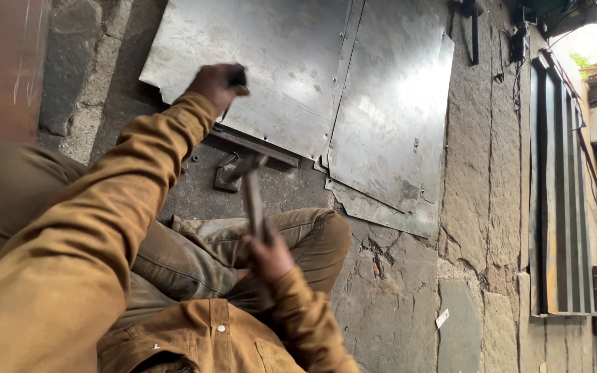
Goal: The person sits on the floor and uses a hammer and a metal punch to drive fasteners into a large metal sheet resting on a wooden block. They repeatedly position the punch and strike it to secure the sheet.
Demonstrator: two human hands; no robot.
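Steel sheet (257,62) fills the top of my view, a big grey panel lying flat on the stone floor (409,304), with a second sheet (388,117) overlapping its right edge and a third piece (381,211) poking out underneath along the bottom right. I see my left hand (217,83) stretched out over the near edge of the first sheet, closed in a fist around something small and dark; I cannot tell what it is, since only a bit shows beyond the knuckles. My right hand (269,255) sits low, just above my bent knee (326,231), and it is clenched around the handle of a hammer (251,190). The hammer stands nearly upright in the picture, head at the far end, blurred, and close to the sheet's near edge. Just beside the head, on the floor, I make out a small dark metal block (226,176), and a flat dark bar (253,146) lies along the sheet's edge, between my left hand and the hammer head. Whether the hammer touches either one I cannot tell. Both my arms are in tan jacket sleeves. Off to the right, well apart from my hands, a ribbed metal panel (561,200) lies beside the stone slabs, and a small white scrap (442,318) lies on the floor.
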